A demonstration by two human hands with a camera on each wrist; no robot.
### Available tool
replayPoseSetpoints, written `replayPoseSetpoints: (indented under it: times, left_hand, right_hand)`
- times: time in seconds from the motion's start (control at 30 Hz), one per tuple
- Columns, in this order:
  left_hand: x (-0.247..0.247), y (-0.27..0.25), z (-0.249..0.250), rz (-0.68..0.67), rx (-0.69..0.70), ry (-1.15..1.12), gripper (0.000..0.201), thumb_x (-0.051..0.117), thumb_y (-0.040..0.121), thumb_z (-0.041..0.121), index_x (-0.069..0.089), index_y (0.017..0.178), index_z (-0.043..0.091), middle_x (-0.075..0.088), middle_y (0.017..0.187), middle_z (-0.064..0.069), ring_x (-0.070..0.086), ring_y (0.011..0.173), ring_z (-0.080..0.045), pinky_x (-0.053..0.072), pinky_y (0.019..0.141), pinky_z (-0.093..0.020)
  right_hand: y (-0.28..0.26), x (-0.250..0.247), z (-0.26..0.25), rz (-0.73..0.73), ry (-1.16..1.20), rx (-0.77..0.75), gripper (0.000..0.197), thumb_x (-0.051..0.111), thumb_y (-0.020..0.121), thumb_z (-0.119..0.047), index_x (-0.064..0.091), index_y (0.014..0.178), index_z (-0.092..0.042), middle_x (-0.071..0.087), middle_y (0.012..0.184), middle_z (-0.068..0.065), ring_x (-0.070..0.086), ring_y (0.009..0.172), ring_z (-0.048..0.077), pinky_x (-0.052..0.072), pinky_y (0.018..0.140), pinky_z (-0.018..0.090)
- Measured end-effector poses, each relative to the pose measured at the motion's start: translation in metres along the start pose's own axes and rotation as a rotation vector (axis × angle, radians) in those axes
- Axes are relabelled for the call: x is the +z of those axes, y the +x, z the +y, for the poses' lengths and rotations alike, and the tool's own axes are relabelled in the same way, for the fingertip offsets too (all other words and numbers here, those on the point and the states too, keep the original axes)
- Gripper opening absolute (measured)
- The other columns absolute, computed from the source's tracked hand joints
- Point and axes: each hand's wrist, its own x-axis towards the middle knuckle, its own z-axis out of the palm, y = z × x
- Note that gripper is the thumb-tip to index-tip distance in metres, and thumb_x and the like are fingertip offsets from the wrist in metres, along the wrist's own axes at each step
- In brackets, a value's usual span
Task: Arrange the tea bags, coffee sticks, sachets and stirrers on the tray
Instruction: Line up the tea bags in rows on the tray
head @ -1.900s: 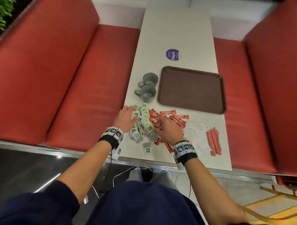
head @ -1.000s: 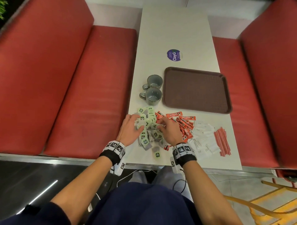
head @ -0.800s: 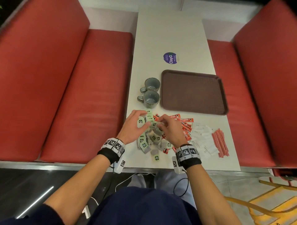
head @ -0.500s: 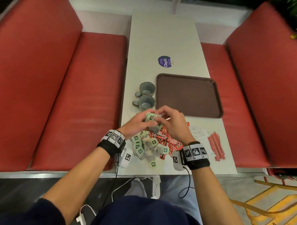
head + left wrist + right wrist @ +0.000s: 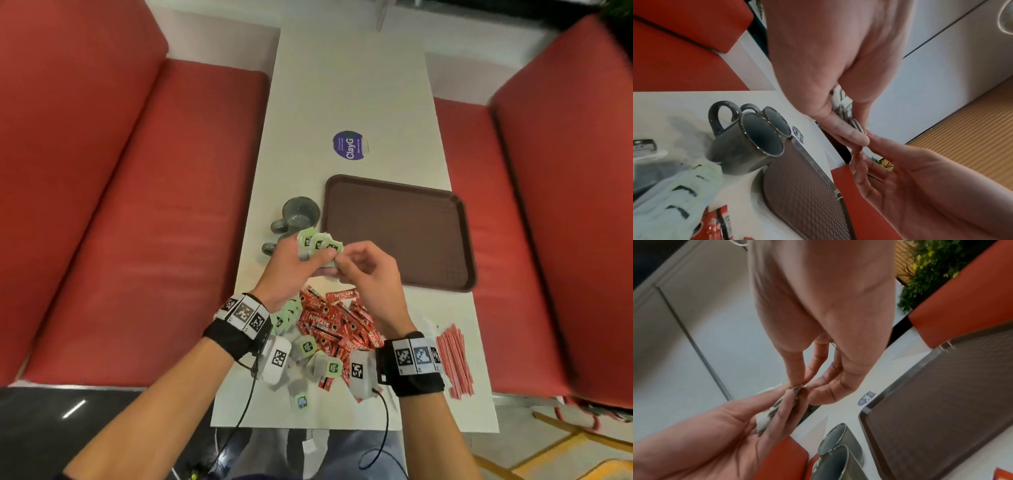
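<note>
Above the table, next to the mugs, my left hand (image 5: 317, 262) grips a small fan of green tea bags (image 5: 318, 244). My right hand (image 5: 339, 263) pinches the near end of that bunch; the right wrist view shows its fingertips (image 5: 797, 382) meeting on the tea bags (image 5: 777, 405). More tea bags (image 5: 307, 346) lie in a pile under my wrists. Red coffee sticks (image 5: 337, 322) lie beside them, and red stirrers (image 5: 454, 363) at the right. White sachets (image 5: 428, 325) are mostly hidden by my right wrist. The brown tray (image 5: 397, 233) holds nothing.
Two grey mugs (image 5: 301, 212) stand left of the tray, the nearer one partly hidden by my left hand. A round purple sticker (image 5: 347, 145) sits further up the white table (image 5: 342, 85). Red bench seats (image 5: 154, 222) flank the table on both sides.
Both hands gathered tea bags out of the pile and lifted them off the table, up and away towards the mugs. The left hand now holds the bunch as a fan.
</note>
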Motion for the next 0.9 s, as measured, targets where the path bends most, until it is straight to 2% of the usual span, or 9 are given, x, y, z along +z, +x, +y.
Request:
replayPoseSetpoints:
  times: [0.07, 0.23, 0.37, 0.43, 0.53, 0.67, 0.77, 0.83, 0.9]
  left_hand:
    - [0.002, 0.004, -0.001, 0.016, -0.016, -0.026, 0.02, 0.072, 0.103, 0.012, 0.072, 0.121, 0.003, 0.08, 0.115, -0.014, 0.077, 0.113, -0.031, 0.064, 0.097, -0.046]
    - [0.004, 0.051, -0.001, 0.092, -0.119, -0.095, 0.023, 0.06, 0.111, 0.02, 0.07, 0.124, 0.003, 0.08, 0.12, -0.009, 0.077, 0.116, -0.026, 0.056, 0.111, -0.045]
    - [-0.01, 0.076, -0.012, 0.149, -0.191, -0.115, 0.032, 0.058, 0.112, 0.025, 0.059, 0.129, -0.003, 0.079, 0.122, -0.014, 0.077, 0.114, -0.032, 0.044, 0.119, -0.055]
    - [-0.014, 0.081, -0.009, 0.142, -0.157, -0.077, 0.024, 0.056, 0.113, 0.021, 0.062, 0.129, 0.004, 0.079, 0.118, -0.015, 0.078, 0.11, -0.034, 0.055, 0.11, -0.051]
    - [-0.018, 0.082, -0.001, 0.116, -0.116, -0.037, 0.018, 0.059, 0.111, 0.02, 0.062, 0.128, 0.013, 0.08, 0.115, -0.014, 0.078, 0.103, -0.039, 0.067, 0.084, -0.038]
    - [-0.033, 0.084, 0.0, 0.078, -0.104, 0.053, 0.01, 0.062, 0.109, 0.019, 0.062, 0.119, 0.015, 0.081, 0.114, -0.014, 0.077, 0.091, -0.039, 0.061, 0.064, -0.03]
    - [-0.044, 0.092, 0.001, 0.052, -0.089, 0.13, 0.009, 0.061, 0.109, 0.016, 0.06, 0.115, 0.008, 0.081, 0.11, -0.014, 0.075, 0.08, -0.03, 0.058, 0.06, -0.029]
    - [-0.05, 0.1, 0.005, 0.038, -0.071, 0.178, 0.014, 0.061, 0.109, 0.017, 0.059, 0.114, 0.004, 0.081, 0.108, -0.013, 0.073, 0.075, -0.024, 0.057, 0.059, -0.027]
    - [-0.052, 0.108, 0.009, 0.025, -0.054, 0.218, 0.013, 0.062, 0.109, 0.019, 0.06, 0.112, 0.006, 0.082, 0.106, -0.012, 0.071, 0.072, -0.021, 0.055, 0.06, -0.026]
  right_hand:
    - [0.006, 0.002, 0.005, 0.003, 0.041, -0.016, 0.005, 0.078, 0.101, -0.025, 0.076, 0.105, -0.023, 0.08, 0.1, 0.005, 0.077, 0.097, 0.032, 0.064, 0.091, 0.059]
    - [0.074, -0.017, 0.007, 0.047, 0.085, 0.033, 0.007, 0.076, 0.102, -0.016, 0.075, 0.108, -0.013, 0.08, 0.102, 0.008, 0.073, 0.092, 0.019, 0.059, 0.086, 0.035]
    - [0.149, -0.03, 0.023, 0.167, -0.011, 0.067, 0.013, 0.078, 0.098, -0.014, 0.073, 0.109, -0.019, 0.082, 0.093, 0.004, 0.079, 0.086, 0.018, 0.064, 0.086, 0.038]
    - [0.187, -0.03, 0.035, 0.202, -0.12, 0.07, 0.017, 0.08, 0.093, -0.018, 0.072, 0.106, -0.025, 0.082, 0.09, -0.004, 0.079, 0.084, 0.011, 0.064, 0.089, 0.037]
    - [0.233, -0.022, 0.054, 0.182, -0.24, 0.073, 0.017, 0.081, 0.093, -0.018, 0.072, 0.107, -0.021, 0.08, 0.094, -0.005, 0.07, 0.08, -0.007, 0.059, 0.088, 0.022]
    - [0.276, -0.01, 0.08, 0.161, -0.318, 0.078, 0.02, 0.081, 0.091, -0.018, 0.066, 0.095, -0.03, 0.076, 0.084, -0.013, 0.075, 0.091, 0.018, 0.06, 0.096, 0.045]
    - [0.298, -0.003, 0.095, 0.162, -0.346, 0.102, 0.022, 0.079, 0.089, -0.019, 0.063, 0.091, -0.034, 0.076, 0.082, -0.012, 0.073, 0.098, 0.031, 0.061, 0.094, 0.051]
    - [0.307, 0.002, 0.098, 0.18, -0.353, 0.093, 0.022, 0.077, 0.09, -0.014, 0.063, 0.093, -0.03, 0.077, 0.081, -0.007, 0.072, 0.098, 0.033, 0.061, 0.093, 0.044]
    - [0.312, 0.005, 0.098, 0.17, -0.358, 0.085, 0.018, 0.074, 0.091, -0.009, 0.064, 0.097, -0.023, 0.076, 0.079, -0.001, 0.071, 0.098, 0.033, 0.053, 0.089, 0.018]
